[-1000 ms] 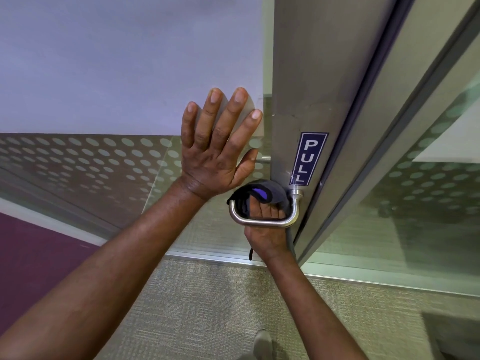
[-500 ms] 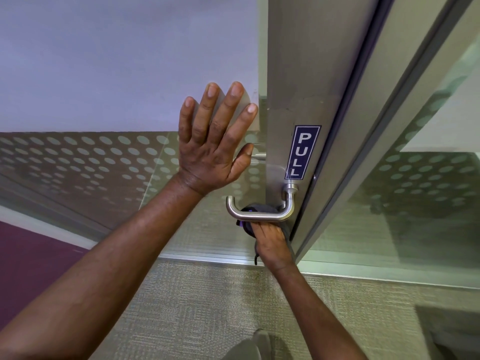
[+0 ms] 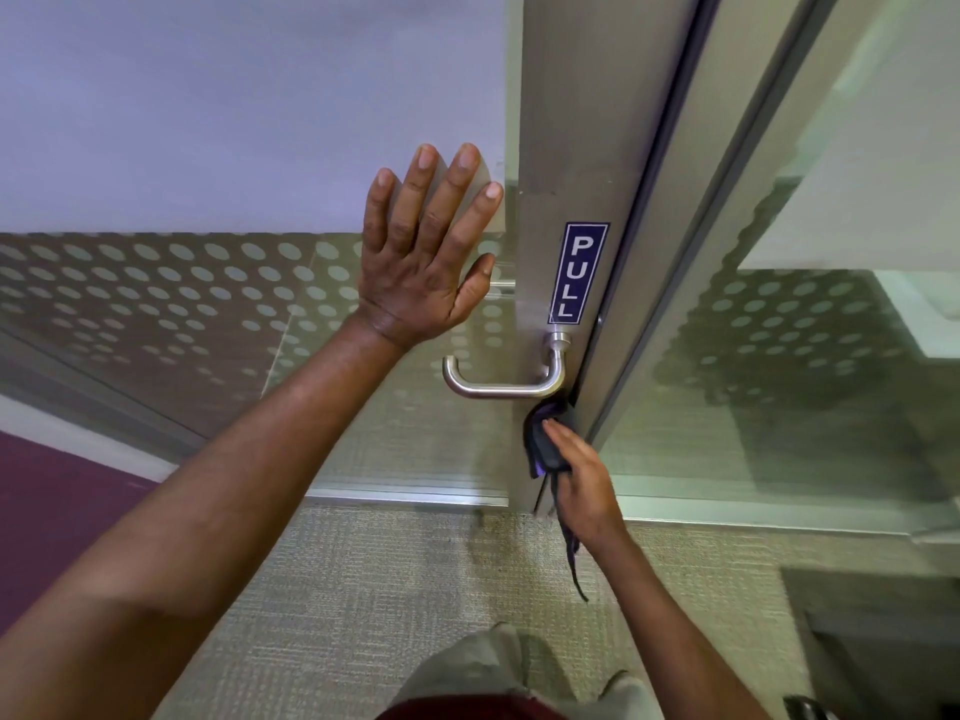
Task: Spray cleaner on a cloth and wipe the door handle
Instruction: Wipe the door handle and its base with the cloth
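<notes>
Left hand (image 3: pixel 423 257) is flat against the glass door panel (image 3: pixel 218 314), fingers spread wide and straight, palm planted just up and to the left of the door handle (image 3: pixel 501 379). That handle is a brushed metal lever, its long bar running leftward from the post on the door's metal stile (image 3: pixel 566 122), bare along its whole length with nothing wrapped on it. Directly above the handle's post sits the blue PULL sign (image 3: pixel 577 272), letters stacked top to bottom. Below the handle and a touch to its right, the right hand (image 3: pixel 582 480) grips the cloth (image 3: pixel 543 444), a dark bundle with a purple edge showing, fingers curled round it and the thumb laid along its top. The bunched top of the cloth is pressed up just under the right end of the handle, against the stile edge; whether it actually touches the lever I cannot tell. A thin dark tail of the cloth dangles down past the wrist, well below the handle. Further below the handle lies the grey-green carpet (image 3: pixel 374 589), and at the bottom edge a trouser leg (image 3: pixel 483 667) of the person shows.
</notes>
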